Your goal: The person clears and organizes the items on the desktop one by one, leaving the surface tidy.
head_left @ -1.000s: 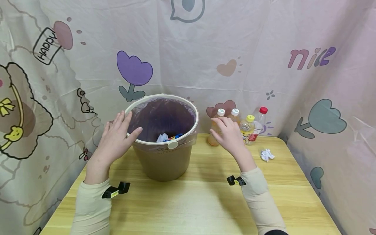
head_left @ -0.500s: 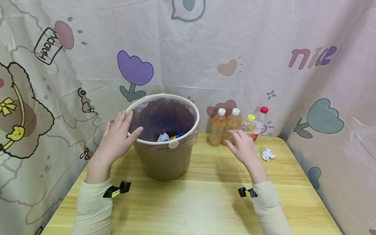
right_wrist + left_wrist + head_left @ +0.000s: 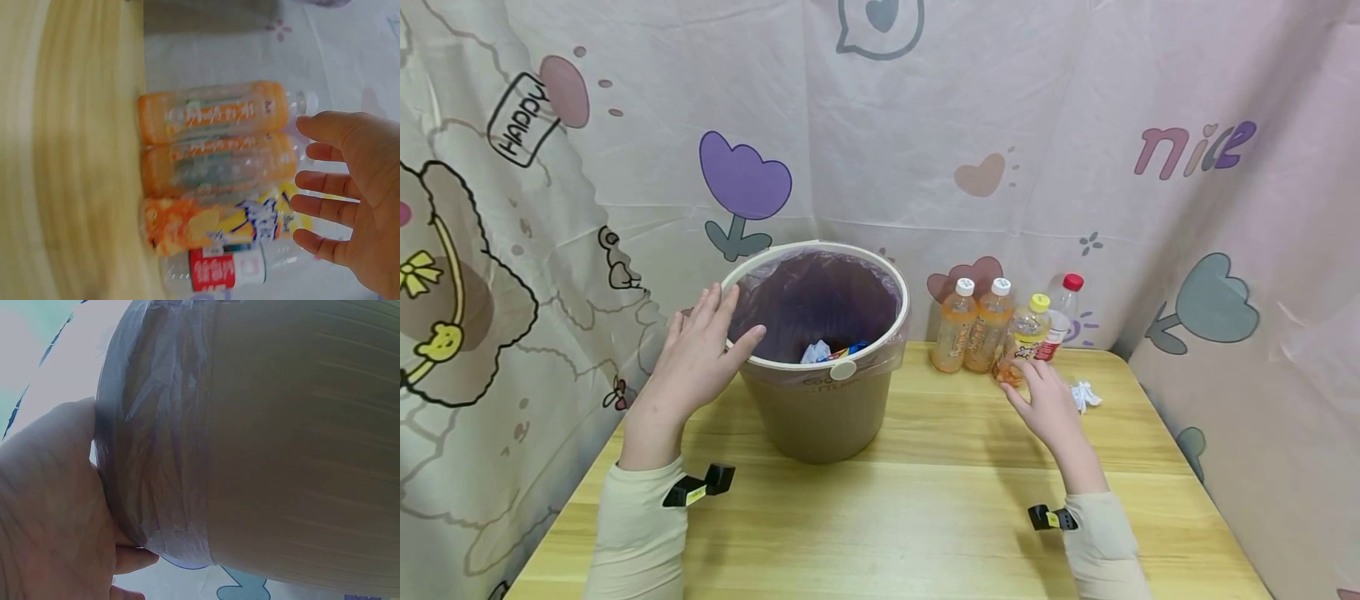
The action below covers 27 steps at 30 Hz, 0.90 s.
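Note:
My left hand [image 3: 688, 358] lies against the left rim of a brown trash bin [image 3: 820, 425], its fingers extended; in the left wrist view the palm [image 3: 50, 500] touches the bag-covered rim. The bin has a clear plastic liner. My right hand [image 3: 1048, 408] hovers over the table with fingers loosely spread and nothing in them. Behind its fingers stands a yellow-capped bottle [image 3: 1028, 329], and just past it is a crumpled white paper ball [image 3: 1086, 395], partly covered by the hand. The right wrist view shows the fingers apart, in front of the bottles.
Two orange-labelled bottles with white caps, one at the left [image 3: 953, 337] and one beside it [image 3: 988, 337], stand near a red-capped bottle [image 3: 1063, 321]. Crumpled paper [image 3: 815, 352] and a colourful wrapper [image 3: 850, 350] lie inside the bin. A printed curtain [image 3: 880, 150] hangs behind the table [image 3: 887, 533].
My right hand has moved right and nearer to me, away from in front of the orange bottles toward the paper ball. The left hand and the bin stay where they were.

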Motion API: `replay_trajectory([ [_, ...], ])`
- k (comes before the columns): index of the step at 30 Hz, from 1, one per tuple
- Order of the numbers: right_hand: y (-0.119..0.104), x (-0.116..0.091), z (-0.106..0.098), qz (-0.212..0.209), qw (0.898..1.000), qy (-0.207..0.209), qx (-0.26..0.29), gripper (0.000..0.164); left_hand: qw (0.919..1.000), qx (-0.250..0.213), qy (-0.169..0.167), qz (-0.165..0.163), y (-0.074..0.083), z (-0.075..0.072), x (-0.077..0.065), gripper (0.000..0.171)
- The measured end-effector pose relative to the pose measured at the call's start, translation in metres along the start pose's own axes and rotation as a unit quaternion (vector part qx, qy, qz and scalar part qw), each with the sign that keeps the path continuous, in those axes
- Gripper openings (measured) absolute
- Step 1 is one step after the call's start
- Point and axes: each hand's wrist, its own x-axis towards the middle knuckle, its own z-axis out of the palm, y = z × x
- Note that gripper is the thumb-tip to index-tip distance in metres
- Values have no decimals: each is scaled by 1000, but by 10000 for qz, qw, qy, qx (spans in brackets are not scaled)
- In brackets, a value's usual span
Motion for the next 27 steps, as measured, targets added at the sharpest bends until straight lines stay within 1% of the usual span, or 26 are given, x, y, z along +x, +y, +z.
replay_trajectory([
  [8, 20, -22, -1, 414, 9989, -162, -134, 44, 10000, 14, 35, 20, 0, 0, 0, 82],
  [13, 31, -35, -3, 696, 9967, -398, -162, 43, 10000, 8, 31, 21, -1, 0, 0, 82],
  [19, 44, -45, -5, 1138, 9904, -759, -204, 46, 10000, -4, 39, 4, -1, 0, 0, 82],
  [27, 56, -55, -9, 1405, 9857, -896, -265, 49, 10000, -22, 41, -3, 0, 0, -1, 82],
])
